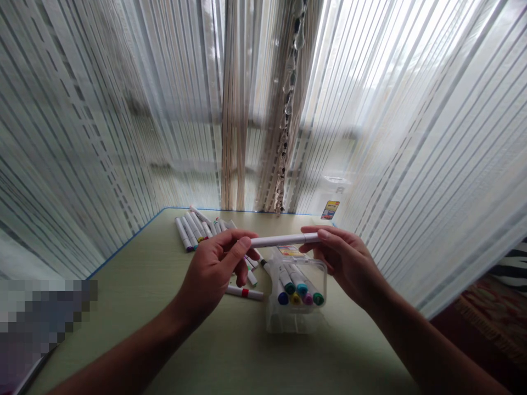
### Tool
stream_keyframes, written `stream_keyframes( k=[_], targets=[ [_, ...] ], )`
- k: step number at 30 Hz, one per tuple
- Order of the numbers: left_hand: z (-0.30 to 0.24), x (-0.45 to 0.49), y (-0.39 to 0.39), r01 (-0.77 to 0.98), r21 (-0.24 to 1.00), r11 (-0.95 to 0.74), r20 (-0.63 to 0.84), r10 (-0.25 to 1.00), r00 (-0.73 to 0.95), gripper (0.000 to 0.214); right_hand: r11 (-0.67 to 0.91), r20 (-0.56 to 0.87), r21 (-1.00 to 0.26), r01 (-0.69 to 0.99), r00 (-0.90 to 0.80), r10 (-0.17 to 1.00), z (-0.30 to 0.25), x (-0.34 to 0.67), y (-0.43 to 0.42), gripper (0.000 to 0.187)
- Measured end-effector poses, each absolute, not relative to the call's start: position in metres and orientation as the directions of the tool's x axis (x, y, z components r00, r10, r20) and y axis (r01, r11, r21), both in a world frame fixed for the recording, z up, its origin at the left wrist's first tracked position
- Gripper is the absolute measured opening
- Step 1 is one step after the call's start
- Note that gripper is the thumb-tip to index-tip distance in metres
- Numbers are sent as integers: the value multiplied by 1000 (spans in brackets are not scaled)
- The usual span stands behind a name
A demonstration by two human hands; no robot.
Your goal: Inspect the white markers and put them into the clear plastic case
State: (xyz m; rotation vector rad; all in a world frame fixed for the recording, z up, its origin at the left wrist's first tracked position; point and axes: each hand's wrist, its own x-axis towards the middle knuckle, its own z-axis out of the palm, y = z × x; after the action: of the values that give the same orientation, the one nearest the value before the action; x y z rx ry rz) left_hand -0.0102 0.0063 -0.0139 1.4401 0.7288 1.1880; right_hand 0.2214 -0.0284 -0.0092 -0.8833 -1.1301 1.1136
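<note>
Head view: left hand (216,269) and right hand (346,260), both grips pinching a white marker (284,240) held level above the clear case (296,321). Fingers hide its ends. Lower-left corner is pixelated. Green surface (144,285), loose markers (193,227), sheer curtains (411,137).

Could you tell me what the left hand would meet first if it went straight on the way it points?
Probably the right hand: the left hand points rightward along the white marker that both hold, above the clear box, though depth is uncertain.
</note>
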Motion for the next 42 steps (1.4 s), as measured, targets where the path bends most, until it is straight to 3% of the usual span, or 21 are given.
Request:
stream_keyframes(
  k=[8, 24, 35, 42],
  targets=[
    [-16, -12, 5, -80, 969, -234, 248, 910, 332, 27, 264, 262, -963, -54, 39, 964, -16, 222, -28, 20],
    [-13, -8, 3, -106, 969, -223, 245, 911, 331, 27, 262, 254, -956, -128, 78, 964, -11, 221, -28, 20],
    [-16, -9, 6, -310, 943, -123, 235, 903, 358, 27, 229, 220, -949, -218, 65, 973, -8, 221, -30, 27],
    [-13, -8, 5, -180, 962, -207, 258, 904, 341, 30, 283, 270, -943, -177, 99, 958, -9, 221, -29, 23]
  ],
)
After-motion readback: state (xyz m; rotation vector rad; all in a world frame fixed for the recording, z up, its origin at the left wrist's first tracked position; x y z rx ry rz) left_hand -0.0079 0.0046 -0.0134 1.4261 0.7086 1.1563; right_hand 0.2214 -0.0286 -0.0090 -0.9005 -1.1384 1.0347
